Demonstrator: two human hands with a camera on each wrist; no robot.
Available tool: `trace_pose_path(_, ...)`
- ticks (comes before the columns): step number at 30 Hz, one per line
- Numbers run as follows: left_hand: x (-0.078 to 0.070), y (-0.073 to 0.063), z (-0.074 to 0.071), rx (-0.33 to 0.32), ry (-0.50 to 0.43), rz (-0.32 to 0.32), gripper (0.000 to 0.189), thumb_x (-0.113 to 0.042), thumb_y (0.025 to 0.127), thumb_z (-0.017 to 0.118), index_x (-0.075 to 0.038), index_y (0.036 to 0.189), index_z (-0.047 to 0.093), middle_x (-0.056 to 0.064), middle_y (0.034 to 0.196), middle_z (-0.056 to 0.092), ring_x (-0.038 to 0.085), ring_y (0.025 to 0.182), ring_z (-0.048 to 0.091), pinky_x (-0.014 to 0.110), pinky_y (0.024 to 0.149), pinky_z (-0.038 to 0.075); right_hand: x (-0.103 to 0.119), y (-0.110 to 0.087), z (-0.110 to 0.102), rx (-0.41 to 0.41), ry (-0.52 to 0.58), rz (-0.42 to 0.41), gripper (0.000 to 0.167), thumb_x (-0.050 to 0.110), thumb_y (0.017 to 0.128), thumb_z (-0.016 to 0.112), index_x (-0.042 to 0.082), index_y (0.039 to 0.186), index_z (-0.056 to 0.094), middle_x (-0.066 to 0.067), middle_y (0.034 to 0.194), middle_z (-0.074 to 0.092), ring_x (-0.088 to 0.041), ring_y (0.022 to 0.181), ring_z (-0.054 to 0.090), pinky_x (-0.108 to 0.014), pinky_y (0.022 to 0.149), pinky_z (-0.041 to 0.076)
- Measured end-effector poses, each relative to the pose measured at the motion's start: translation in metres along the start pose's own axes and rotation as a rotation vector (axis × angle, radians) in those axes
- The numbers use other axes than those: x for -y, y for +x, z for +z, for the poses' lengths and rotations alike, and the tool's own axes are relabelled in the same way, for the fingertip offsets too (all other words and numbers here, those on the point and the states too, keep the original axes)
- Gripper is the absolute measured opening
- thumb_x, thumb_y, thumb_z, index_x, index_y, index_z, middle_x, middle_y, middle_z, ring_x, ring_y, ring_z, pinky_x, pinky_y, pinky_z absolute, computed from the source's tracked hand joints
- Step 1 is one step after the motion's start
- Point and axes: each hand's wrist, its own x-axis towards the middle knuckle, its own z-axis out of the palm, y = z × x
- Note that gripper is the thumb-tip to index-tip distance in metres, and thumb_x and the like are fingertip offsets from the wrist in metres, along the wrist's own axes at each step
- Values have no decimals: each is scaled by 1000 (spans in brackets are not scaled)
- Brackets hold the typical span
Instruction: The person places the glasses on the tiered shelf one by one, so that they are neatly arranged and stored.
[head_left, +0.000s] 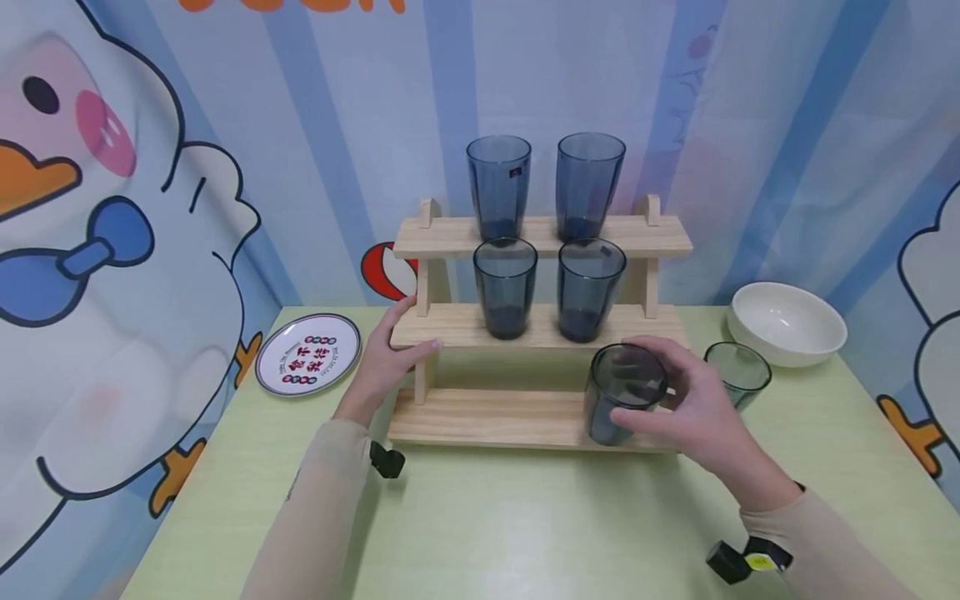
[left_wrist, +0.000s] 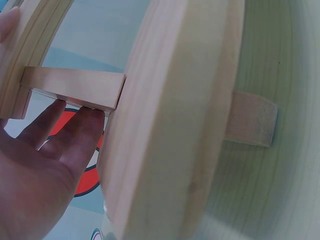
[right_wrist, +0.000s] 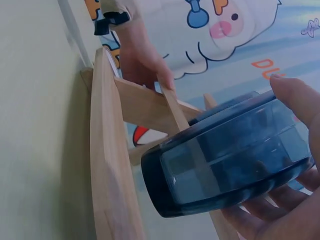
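Note:
A three-tier wooden shelf [head_left: 480,419] stands on the table. My left hand [head_left: 386,360] holds its left end at the middle tier, thumb on the board's front edge; in the left wrist view the fingers [left_wrist: 82,132] touch a side post. In my right hand [head_left: 701,408] is a blue-grey drinking glass [head_left: 602,408], upright over the right end of the bottom tier. The right wrist view shows thumb and fingers on either side of this glass [right_wrist: 225,160], its base near the board. Two similar glasses [head_left: 505,292] stand on the middle tier, two more [head_left: 590,183] on top.
Right of the shelf, another glass [head_left: 738,371] stands partly behind my right hand, with a white bowl [head_left: 787,325] behind it. A round plate with red lettering [head_left: 307,354] lies at the left. A printed curtain [head_left: 360,108] hangs behind the table [head_left: 510,525].

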Motion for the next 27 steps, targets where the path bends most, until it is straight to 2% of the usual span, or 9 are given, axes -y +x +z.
trace_pose_path(7,0,0,0,-2,1,3,81,-24,93,82,-35,161,39,5,158,44,30,134,51,52,113,45,-3,17,30,50,16,42,71,13,82,92,21,145,59,-4,133,63,-24,109,67,-31,86,59)
trace_pose_path(15,0,1,0,-3,4,1,82,-23,93,82,-36,161,39,6,160,43,31,134,51,53,112,46,-8,34,64,93,114,74,75,12,80,93,18,146,58,-7,136,62,-28,113,65,-35,88,60)
trace_pose_path(21,-1,0,0,-6,7,-1,82,-23,92,83,-36,161,40,7,160,43,31,135,50,53,113,45,-9,44,83,110,151,45,73,11,80,93,19,143,59,-6,135,64,-28,114,66,-35,89,60)
trace_pose_path(27,0,0,-1,-6,5,6,82,-23,92,83,-35,161,40,6,159,44,31,134,51,53,112,45,-11,52,96,117,157,37,74,12,79,94,20,144,59,-6,135,64,-26,115,67,-40,93,59)
